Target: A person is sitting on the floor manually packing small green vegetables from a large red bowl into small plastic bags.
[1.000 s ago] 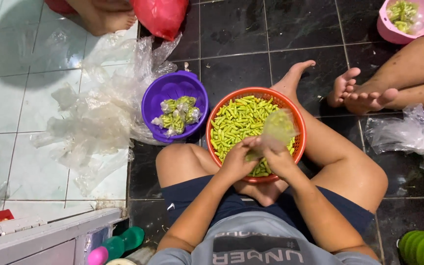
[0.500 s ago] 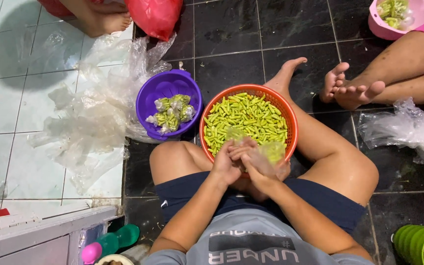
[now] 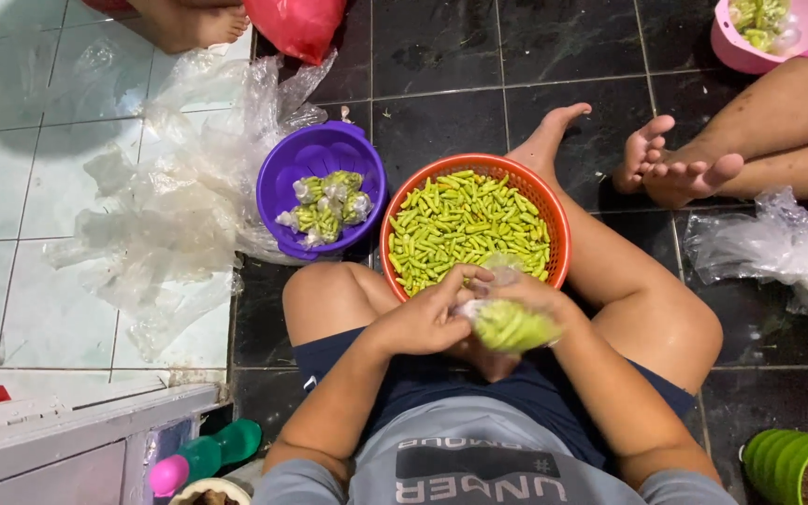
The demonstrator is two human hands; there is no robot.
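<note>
I sit on the floor with an orange basket (image 3: 554, 210) of green chilies (image 3: 460, 224) between my legs. Both hands meet just in front of it, over my lap. My right hand (image 3: 535, 299) holds a small clear plastic bag of green chilies (image 3: 513, 326). My left hand (image 3: 432, 313) pinches the neck of that same bag. A purple bowl (image 3: 292, 159) to the left of the basket holds several filled, tied bags (image 3: 327, 204).
A heap of empty clear plastic bags (image 3: 170, 201) lies left of the purple bowl. Another person's feet (image 3: 670, 164) rest right of the basket, with more plastic (image 3: 778, 248) and a pink bowl (image 3: 745, 51) near them. A red bag (image 3: 296, 26) sits at the top. A green pot (image 3: 787, 463) stands bottom right.
My hands have drawn back from the basket toward my lap, and the filled bag now hangs below my right hand with its neck gathered.
</note>
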